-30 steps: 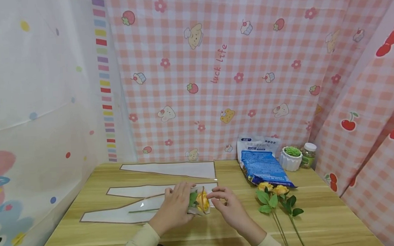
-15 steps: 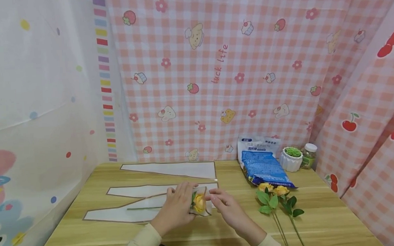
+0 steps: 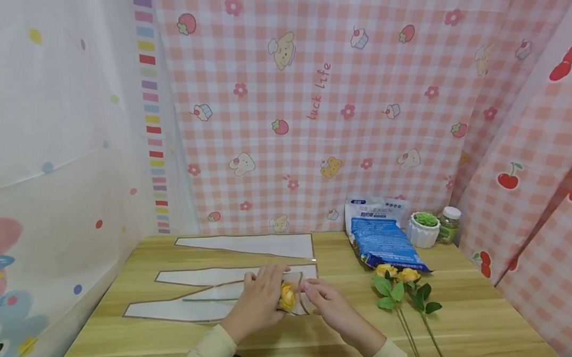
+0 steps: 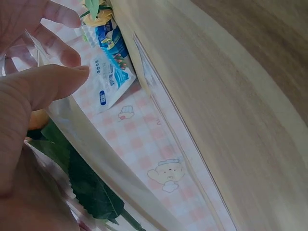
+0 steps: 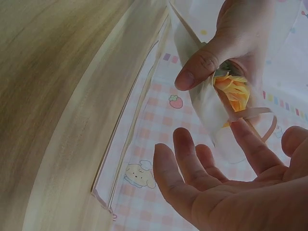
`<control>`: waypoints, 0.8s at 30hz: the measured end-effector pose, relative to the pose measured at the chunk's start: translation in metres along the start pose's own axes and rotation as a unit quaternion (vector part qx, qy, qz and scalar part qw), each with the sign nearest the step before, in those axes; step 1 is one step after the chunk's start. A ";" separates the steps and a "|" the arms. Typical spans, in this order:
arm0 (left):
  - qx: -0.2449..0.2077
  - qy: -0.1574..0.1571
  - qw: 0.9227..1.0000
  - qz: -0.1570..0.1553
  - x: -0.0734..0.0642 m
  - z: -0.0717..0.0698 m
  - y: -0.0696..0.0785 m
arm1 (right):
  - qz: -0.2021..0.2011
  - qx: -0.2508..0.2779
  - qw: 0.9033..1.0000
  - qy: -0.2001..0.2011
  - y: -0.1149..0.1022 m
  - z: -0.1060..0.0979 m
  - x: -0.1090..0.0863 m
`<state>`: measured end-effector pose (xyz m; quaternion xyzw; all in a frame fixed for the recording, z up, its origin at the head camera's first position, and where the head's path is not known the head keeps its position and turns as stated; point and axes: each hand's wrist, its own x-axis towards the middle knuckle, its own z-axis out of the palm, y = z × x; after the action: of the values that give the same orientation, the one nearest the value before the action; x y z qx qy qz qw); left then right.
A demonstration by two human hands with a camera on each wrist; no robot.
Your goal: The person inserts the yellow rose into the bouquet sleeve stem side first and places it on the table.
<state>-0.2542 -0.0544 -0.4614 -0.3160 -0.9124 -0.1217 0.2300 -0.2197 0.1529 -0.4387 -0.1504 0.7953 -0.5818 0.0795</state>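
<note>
A yellow artificial rose (image 3: 287, 296) lies inside a clear flower sleeve (image 5: 211, 103) with brown edging. Its thin green stem (image 3: 210, 299) runs left toward the sleeve's narrow end, and dark green leaves (image 4: 96, 185) show through the film. My left hand (image 3: 257, 297) grips the sleeve around the rose, thumb on one side and fingers on the other. At the sleeve's wide mouth is my right hand (image 3: 328, 300); its index fingertip touches the brown rim beside the petals. In the right wrist view, the thumb and other fingers of that hand stand apart, loosely bent.
Flat empty sleeves (image 3: 270, 247) lie toward the back of the wooden table (image 3: 131, 355). Two more yellow roses (image 3: 395, 276) lie at right. Behind them are a blue and white bag (image 3: 382, 241), a white potted succulent (image 3: 423, 231) and a lidded jar (image 3: 448, 226).
The rose has shifted slightly left, deeper into the sleeve, while the sleeve has moved slightly right. The right hand's fingertips have drawn down closer to the rim.
</note>
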 end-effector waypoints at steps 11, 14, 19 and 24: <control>-0.006 -0.015 1.000 -0.007 0.000 -0.002 0.001 | 0.009 0.004 0.999 -0.047 -0.003 0.003 -0.001; -0.005 -0.019 1.000 -0.010 -0.001 -0.002 0.001 | 0.013 0.002 0.998 -0.056 -0.001 0.004 0.000; -0.005 -0.029 1.000 -0.010 -0.002 0.000 0.000 | 0.024 0.008 0.997 -0.069 -0.002 0.005 0.003; -0.013 -0.029 0.999 -0.011 -0.002 -0.001 0.001 | 0.027 0.014 0.997 -0.073 -0.002 0.007 0.003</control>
<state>-0.2515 -0.0552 -0.4612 -0.3121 -0.9206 -0.1265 0.1980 -0.2203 0.1449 -0.4389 -0.1700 0.7832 -0.5778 0.1545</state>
